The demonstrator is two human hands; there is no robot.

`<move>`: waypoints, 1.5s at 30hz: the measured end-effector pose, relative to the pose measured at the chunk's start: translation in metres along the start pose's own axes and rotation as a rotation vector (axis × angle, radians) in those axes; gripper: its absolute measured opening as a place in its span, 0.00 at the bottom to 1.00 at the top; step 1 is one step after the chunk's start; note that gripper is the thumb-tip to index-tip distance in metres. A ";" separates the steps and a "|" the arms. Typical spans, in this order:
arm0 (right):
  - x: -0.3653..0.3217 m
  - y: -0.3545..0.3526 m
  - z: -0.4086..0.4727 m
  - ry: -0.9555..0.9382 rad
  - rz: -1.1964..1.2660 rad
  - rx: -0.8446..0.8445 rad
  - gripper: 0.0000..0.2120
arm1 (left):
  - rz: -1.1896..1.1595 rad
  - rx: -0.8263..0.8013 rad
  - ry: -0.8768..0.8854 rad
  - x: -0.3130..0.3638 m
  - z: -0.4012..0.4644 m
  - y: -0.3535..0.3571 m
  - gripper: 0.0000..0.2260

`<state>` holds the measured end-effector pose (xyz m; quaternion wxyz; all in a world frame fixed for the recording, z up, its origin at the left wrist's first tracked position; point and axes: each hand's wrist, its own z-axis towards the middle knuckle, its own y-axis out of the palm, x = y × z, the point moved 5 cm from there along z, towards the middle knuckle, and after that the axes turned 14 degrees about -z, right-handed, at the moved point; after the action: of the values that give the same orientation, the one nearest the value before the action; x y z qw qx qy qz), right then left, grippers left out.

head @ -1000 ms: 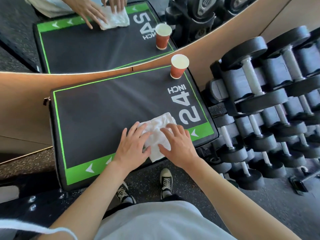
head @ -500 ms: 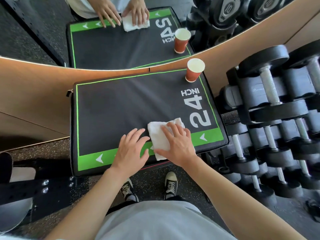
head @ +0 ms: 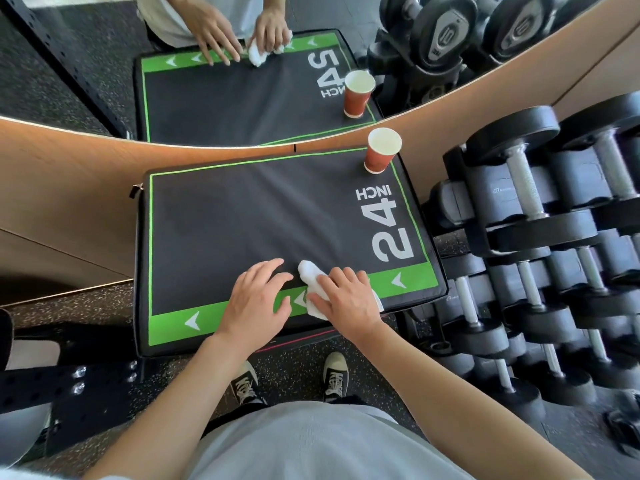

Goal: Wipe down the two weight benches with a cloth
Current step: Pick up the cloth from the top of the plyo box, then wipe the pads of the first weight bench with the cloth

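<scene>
Bench: your black padded bench [head: 242, 216] has a green border and "24 INCH" printed in white near its right edge; it sits against a mirror [head: 86, 81].
Cloth: white cloth [head: 311, 277] bunched up on the bench's near edge, over the green strip, partly under your right hand.
Right hand: your right hand [head: 348, 299] is on top of the cloth, fingers curled over it, gripping the bunched fabric against the bench.
Left hand: your left hand [head: 256, 299] lies flat on the bench just left of the cloth, fingers spread, holding nothing; the hands are close together but not touching.
Cup: red paper cup [head: 381, 152] upright on the far right corner of the bench, well apart from the cloth.
Dumbbells: black dumbbells [head: 519, 209] racked just right of the bench.
Floor: your two dark sneakers [head: 334, 375] on speckled floor below the bench edge.
</scene>
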<state>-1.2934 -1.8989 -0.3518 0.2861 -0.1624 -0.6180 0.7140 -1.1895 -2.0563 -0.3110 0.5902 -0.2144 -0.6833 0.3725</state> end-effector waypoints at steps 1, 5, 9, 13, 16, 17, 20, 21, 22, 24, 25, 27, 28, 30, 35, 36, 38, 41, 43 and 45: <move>0.001 -0.002 0.003 -0.015 0.001 -0.002 0.17 | 0.001 0.005 -0.001 0.002 0.001 -0.001 0.17; 0.012 -0.008 0.010 -0.018 0.095 -0.025 0.14 | 0.012 0.029 -0.013 0.012 0.003 -0.007 0.17; 0.029 -0.006 0.025 0.021 0.167 -0.097 0.17 | 0.028 0.050 -0.038 0.026 0.006 -0.006 0.17; 0.032 0.009 0.025 -0.070 0.106 -0.145 0.25 | 0.025 0.080 -0.065 0.035 0.003 0.000 0.17; 0.028 0.015 0.015 -0.096 0.084 -0.086 0.24 | 0.026 0.107 -0.120 0.034 -0.002 0.006 0.17; 0.027 0.016 0.013 -0.111 0.073 -0.063 0.22 | 0.027 0.109 -0.141 0.034 -0.004 0.009 0.17; 0.026 0.012 0.015 -0.149 0.076 -0.022 0.17 | 0.017 0.129 -0.191 0.034 -0.012 0.014 0.17; 0.025 0.010 0.018 -0.152 0.081 -0.018 0.16 | 0.012 0.140 -0.204 0.035 -0.015 0.014 0.17; 0.025 0.007 0.021 -0.153 0.084 -0.023 0.16 | 0.011 0.150 -0.212 0.036 -0.018 0.014 0.17; 0.025 0.002 0.030 -0.153 0.098 -0.065 0.16 | 0.014 0.171 -0.220 0.039 -0.024 0.012 0.17; 0.024 -0.002 0.035 -0.153 0.110 -0.099 0.17 | 0.013 0.184 -0.223 0.039 -0.027 0.009 0.16; 0.021 -0.011 0.044 -0.162 0.135 -0.160 0.19 | 0.011 0.215 -0.232 0.039 -0.034 0.000 0.16; 0.018 -0.017 0.047 -0.176 0.146 -0.170 0.19 | 0.009 0.234 -0.237 0.039 -0.038 -0.005 0.15; 0.007 -0.034 0.051 -0.218 0.177 -0.149 0.19 | 0.007 0.277 -0.242 0.038 -0.048 -0.018 0.15; -0.037 -0.082 0.056 -0.227 0.354 -0.103 0.18 | -0.003 0.368 -0.238 0.028 -0.085 -0.053 0.15; -0.048 -0.089 0.056 -0.223 0.372 -0.101 0.19 | 0.000 0.385 -0.242 0.025 -0.096 -0.060 0.15; -0.075 -0.103 0.053 -0.233 0.405 -0.092 0.19 | 0.005 0.420 -0.260 0.017 -0.122 -0.075 0.15; -0.122 -0.126 0.042 -0.278 0.468 -0.045 0.19 | 0.003 0.509 -0.291 0.003 -0.174 -0.098 0.14; -0.158 -0.142 0.033 -0.321 0.471 -0.032 0.20 | 0.001 0.567 -0.327 -0.008 -0.213 -0.112 0.13; -0.196 -0.156 0.022 -0.363 0.476 -0.022 0.20 | -0.002 0.614 -0.375 -0.020 -0.253 -0.125 0.13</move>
<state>-1.1205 -2.0244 -0.2196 -0.0064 -0.1752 -0.6113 0.7717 -0.9220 -2.0849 -0.2225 0.4917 0.0457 -0.6364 0.5926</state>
